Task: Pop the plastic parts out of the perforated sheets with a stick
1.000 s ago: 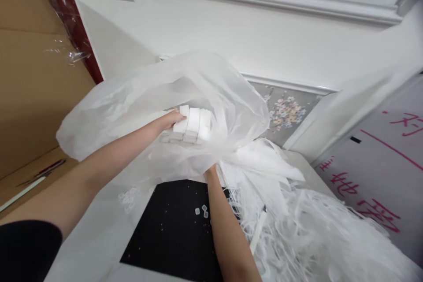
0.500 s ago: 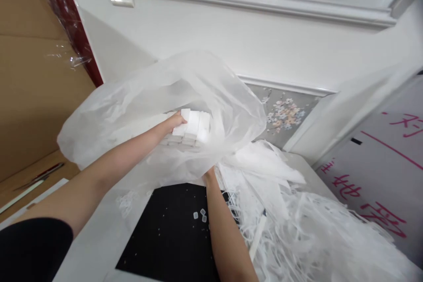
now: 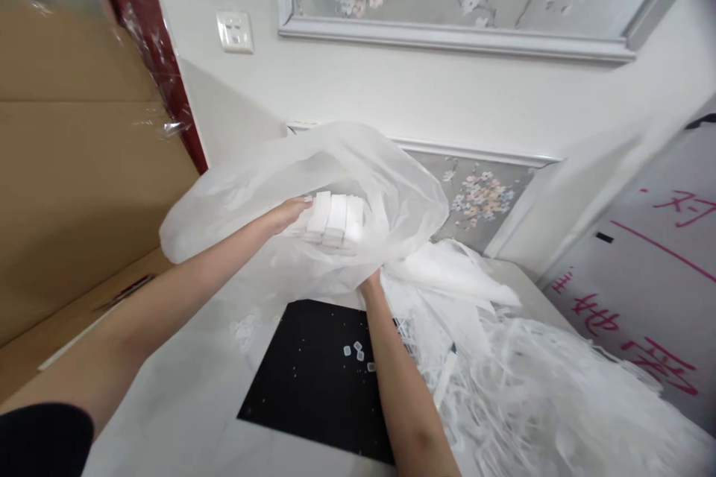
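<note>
A large translucent white plastic bag (image 3: 391,186) gapes toward me above the table. Inside its mouth sits a stack of white foam-like strips (image 3: 337,216), lined up side by side in layers. My left hand (image 3: 289,213) reaches into the bag just left of the stack, its fingers stretched toward the strips; whether they touch is unclear. At the bag's lower edge my right hand (image 3: 370,283) grips the plastic from below, with most of its fingers hidden by the film.
A black mat (image 3: 313,376) on the white table carries small clear square pieces (image 3: 359,347) and crumbs. To the right lie a heap of white shredded strips (image 3: 531,387) and a white-handled tool (image 3: 446,374). Cardboard (image 3: 83,186) stands at left, a whiteboard (image 3: 660,261) at right.
My left hand has drawn slightly back from the stack, where its thumb lay on the strips. My right hand stays at the bag's lower edge. The view has shifted.
</note>
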Motion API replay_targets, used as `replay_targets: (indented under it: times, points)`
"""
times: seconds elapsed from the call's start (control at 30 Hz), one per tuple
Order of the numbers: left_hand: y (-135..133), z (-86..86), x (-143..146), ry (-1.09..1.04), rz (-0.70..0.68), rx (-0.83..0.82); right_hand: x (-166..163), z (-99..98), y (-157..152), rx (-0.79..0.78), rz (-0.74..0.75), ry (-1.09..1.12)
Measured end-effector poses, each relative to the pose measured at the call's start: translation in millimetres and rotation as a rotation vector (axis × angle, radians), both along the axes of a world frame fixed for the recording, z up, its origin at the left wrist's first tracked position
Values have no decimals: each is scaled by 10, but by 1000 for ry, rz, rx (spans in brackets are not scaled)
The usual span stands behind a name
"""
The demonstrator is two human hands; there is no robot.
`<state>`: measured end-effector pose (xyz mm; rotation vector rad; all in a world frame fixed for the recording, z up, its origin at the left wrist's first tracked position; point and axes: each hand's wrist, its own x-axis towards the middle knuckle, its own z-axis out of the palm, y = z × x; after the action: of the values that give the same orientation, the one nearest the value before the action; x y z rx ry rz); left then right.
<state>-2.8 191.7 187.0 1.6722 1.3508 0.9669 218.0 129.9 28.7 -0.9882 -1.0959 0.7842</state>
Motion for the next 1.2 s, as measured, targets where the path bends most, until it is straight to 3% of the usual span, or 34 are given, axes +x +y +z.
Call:
replay_targets:
  times: [0.1, 0.17, 0.2, 0.27, 0.33, 0.37, 0.47, 0.57, 0.63, 0.73, 0.97, 1.03, 1.13, 1.2]
  points:
    - [-625, 43, -121, 34, -42, 133, 330, 345, -173, -40, -28, 61]
    - [-1137, -64, -230, 137, -83, 520, 614, 536, -400, -70, -103, 153]
    - [-1390, -174, -285, 176, -124, 655, 741, 594, -546, -90, -136, 199]
    - [-1831, -491, -358, 280, -357, 848, 910, 608, -884, -123, -207, 210]
    - [-2130, -884, -342, 407, -650, 929, 922, 483, -1239, -146, -254, 108]
    - [-2218, -1078, -296, 454, -720, 926, 869, 384, -1404, -149, -255, 33]
    - [-2278, -1529, -83, 512, -666, 835, 559, 70, -1803, -163, -169, -117]
    - [-2185, -1708, 39, 480, -574, 784, 223, -65, -2034, -70, 2, -332]
    - [-2129, -1721, -6, 432, -476, 698, 100, -40, -2104, -14, 76, -394]
    - [-2085, -1698, -228, 389, -230, 503, 148, 31, -2110, -53, 38, -340]
    - [-1949, -1670, -812, 407, 156, 333, 819, -2, -1976, -219, -324, -688]
    - [-1909, -1657, -881, 400, 207, 301, 841, 3, -1973, -264, -286, -646]
    - [-1903, -1683, -881, 364, 209, 279, 672, 38, -2039, -276, -62, -543]
    - [-1929, -1755, -817, 336, 172, 287, 584, 70, -2094, -240, 44, -641]
